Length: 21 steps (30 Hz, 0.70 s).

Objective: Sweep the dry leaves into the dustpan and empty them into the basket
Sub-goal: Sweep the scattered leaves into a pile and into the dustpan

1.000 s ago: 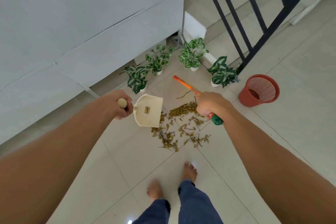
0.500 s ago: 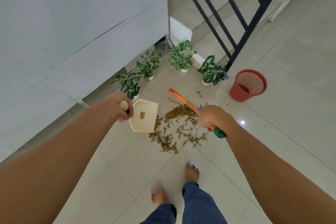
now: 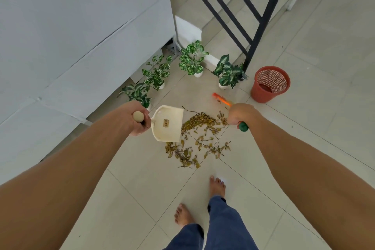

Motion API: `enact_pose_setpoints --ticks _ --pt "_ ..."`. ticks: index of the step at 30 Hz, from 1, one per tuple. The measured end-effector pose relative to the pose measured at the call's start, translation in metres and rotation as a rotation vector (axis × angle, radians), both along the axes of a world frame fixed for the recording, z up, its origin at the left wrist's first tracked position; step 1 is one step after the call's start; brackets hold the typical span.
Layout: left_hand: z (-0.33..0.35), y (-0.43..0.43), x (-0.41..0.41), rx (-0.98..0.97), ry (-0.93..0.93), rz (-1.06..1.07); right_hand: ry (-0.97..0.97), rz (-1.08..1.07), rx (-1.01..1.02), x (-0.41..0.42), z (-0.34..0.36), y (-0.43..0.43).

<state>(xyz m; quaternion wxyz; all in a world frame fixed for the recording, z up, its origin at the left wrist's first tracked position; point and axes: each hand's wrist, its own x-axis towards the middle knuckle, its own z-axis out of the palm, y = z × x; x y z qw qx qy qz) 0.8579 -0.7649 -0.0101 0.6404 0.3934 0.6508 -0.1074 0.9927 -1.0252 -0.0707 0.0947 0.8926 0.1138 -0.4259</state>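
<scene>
My left hand [image 3: 136, 118] grips the handle of a cream dustpan [image 3: 167, 124], whose open edge lies against the left side of a pile of dry leaves [image 3: 199, 136] on the tiled floor. My right hand [image 3: 240, 114] holds an orange brush [image 3: 221, 99] with a green handle end, at the pile's right side; its head points away from me. More leaves and twigs are scattered toward my feet. A red mesh basket [image 3: 271, 84] stands upright to the right, beyond the pile.
Several small potted plants [image 3: 191, 60] stand along the white wall [image 3: 71, 36] and the stair base behind the leaves. A black stair railing [image 3: 255, 30] rises near the basket. My bare feet [image 3: 217, 185] stand just short of the leaves.
The brush head has swung away from the leaves, farther from me. The dustpan stays at the pile's left edge. The view has shifted slightly.
</scene>
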Motion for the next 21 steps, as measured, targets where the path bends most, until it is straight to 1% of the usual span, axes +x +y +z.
enact_pose_setpoints --ticks 1,3,5,6,7,8,9,10,11,13,14,15,16,17,19,20,21 --pt "-0.002 -0.002 0.002 -0.030 0.006 0.072 0.036 -0.027 -0.012 0.001 -0.002 -0.003" --pt "-0.002 -0.006 0.001 -0.071 0.014 0.041 0.092 0.017 -0.012 -0.001 0.004 -0.005" --pt "0.003 -0.008 0.008 -0.013 0.055 0.047 0.122 0.051 0.016 -0.003 0.013 -0.008" --pt "0.003 -0.004 0.014 0.006 0.068 -0.005 0.147 0.019 0.037 -0.004 0.017 -0.008" --pt "0.009 -0.005 0.020 -0.044 -0.010 0.009 0.167 -0.023 0.059 -0.005 0.020 -0.011" --pt "0.004 -0.014 0.014 -0.052 -0.003 -0.009 0.177 -0.062 0.060 -0.005 0.021 -0.014" --pt "-0.008 -0.035 0.007 -0.119 -0.023 -0.058 0.185 -0.072 0.062 -0.006 0.026 -0.015" --pt "-0.021 -0.033 -0.009 -0.211 0.061 0.082 0.177 -0.063 0.064 -0.006 0.028 -0.017" --pt "-0.058 -0.056 -0.041 -0.192 0.202 0.027 0.162 -0.071 0.069 -0.007 0.031 -0.017" --pt "-0.165 -0.126 -0.111 -0.115 0.409 -0.277 0.143 -0.088 0.064 -0.009 0.031 -0.016" --pt "-0.207 -0.152 -0.136 -0.117 0.466 -0.316 0.134 -0.088 0.074 -0.008 0.030 -0.014" --pt "-0.233 -0.167 -0.149 -0.075 0.462 -0.315 0.132 -0.102 0.078 -0.009 0.030 -0.011" --pt "-0.236 -0.158 -0.143 -0.096 0.478 -0.252 0.125 -0.109 0.087 -0.009 0.027 -0.008" --pt "-0.215 -0.154 -0.131 -0.071 0.493 -0.231 0.120 -0.121 0.103 -0.008 0.023 -0.005" --pt "-0.215 -0.149 -0.136 -0.016 0.461 -0.373 0.101 -0.104 0.135 -0.012 0.017 0.000" --pt "-0.216 -0.149 -0.137 -0.039 0.428 -0.342 0.088 -0.103 0.153 -0.015 0.012 0.002" --pt "-0.217 -0.148 -0.139 0.007 0.434 -0.389 0.081 -0.106 0.169 -0.021 0.009 0.003"
